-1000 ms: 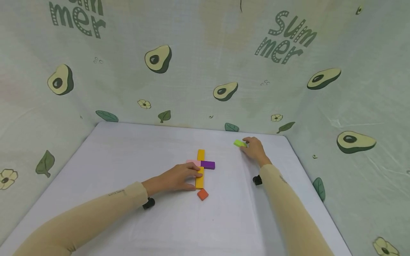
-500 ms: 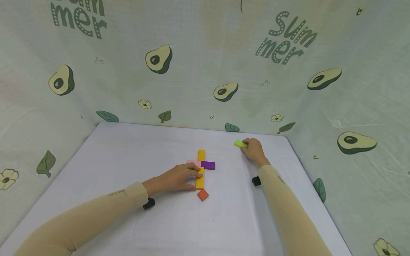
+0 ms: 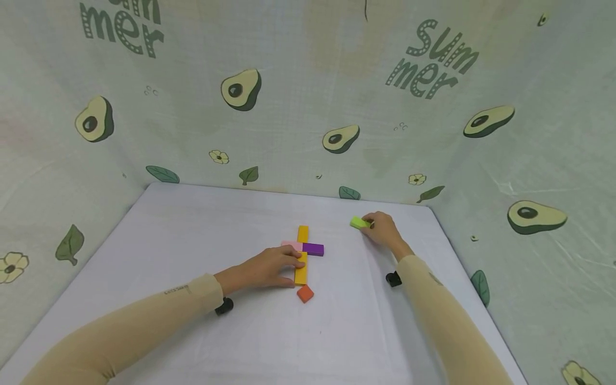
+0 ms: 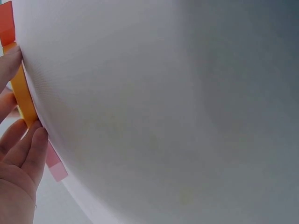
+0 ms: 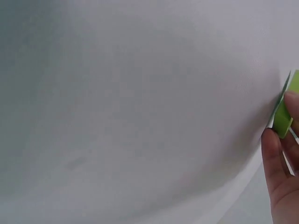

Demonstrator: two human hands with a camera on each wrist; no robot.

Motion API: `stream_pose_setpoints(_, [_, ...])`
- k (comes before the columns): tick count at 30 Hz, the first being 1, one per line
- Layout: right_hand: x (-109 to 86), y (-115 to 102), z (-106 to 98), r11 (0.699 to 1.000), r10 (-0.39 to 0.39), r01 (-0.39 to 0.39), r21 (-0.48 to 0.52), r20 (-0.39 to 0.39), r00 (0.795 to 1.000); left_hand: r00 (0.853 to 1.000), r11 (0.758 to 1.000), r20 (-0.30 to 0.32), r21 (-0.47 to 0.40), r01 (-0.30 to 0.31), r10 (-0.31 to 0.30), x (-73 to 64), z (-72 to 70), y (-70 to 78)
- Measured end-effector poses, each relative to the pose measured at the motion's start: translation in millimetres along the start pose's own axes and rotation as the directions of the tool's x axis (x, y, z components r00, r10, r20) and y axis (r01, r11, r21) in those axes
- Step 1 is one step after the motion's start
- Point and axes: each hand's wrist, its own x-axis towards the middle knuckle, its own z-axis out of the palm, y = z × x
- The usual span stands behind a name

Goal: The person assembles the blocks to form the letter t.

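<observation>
Two yellow blocks, a pink block (image 3: 292, 245) and a purple block (image 3: 314, 249) lie as a cross on the white table. My left hand (image 3: 269, 267) rests at the near yellow block (image 3: 300, 276), fingers relaxed and spread, with a fingertip over its top and the thumb by its left edge. In the left wrist view, that yellow block (image 4: 24, 95) runs between thumb and fingers. The far yellow block (image 3: 302, 233) tops the cross. At the back right, my right hand (image 3: 384, 230) pinches a lime-green block (image 3: 358, 222) between thumb and fingers, its right end hidden by them.
An orange block (image 3: 305, 293), turned like a diamond, lies just in front of the near yellow block. The white tabletop (image 3: 216, 214) is bounded by a cloth wall (image 3: 289, 107) printed with avocados at the back and both sides.
My right hand has come slightly toward the near side with the lime-green block in its fingers. My left hand and the cross of blocks stay in place.
</observation>
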Motion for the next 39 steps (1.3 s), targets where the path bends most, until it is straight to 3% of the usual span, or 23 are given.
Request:
stream_pose_setpoints(11, [-17.6, -8, -1, 0.995, -0.100, 0.100, 0.003, 0.015, 0.995, 1.000, 1.000, 0.001, 0.019, 0.002, -0.002, -0.2, -0.8, 1.0])
stream_pose_setpoints(30, [-67.1, -35, 3, 0.969, -0.247, 0.247, 0.026, 0.024, 0.969, 1.000, 1.000, 0.007, 0.012, 0.006, -0.006, 0.4, -0.3, 0.2])
stream_pose_setpoints(39, [-89.4, -50, 4, 0.961, -0.272, 0.270, 0.057, 0.032, 0.962, 1.000, 1.000, 0.003, 0.009, 0.000, 0.000, 0.5, 0.5, -0.7])
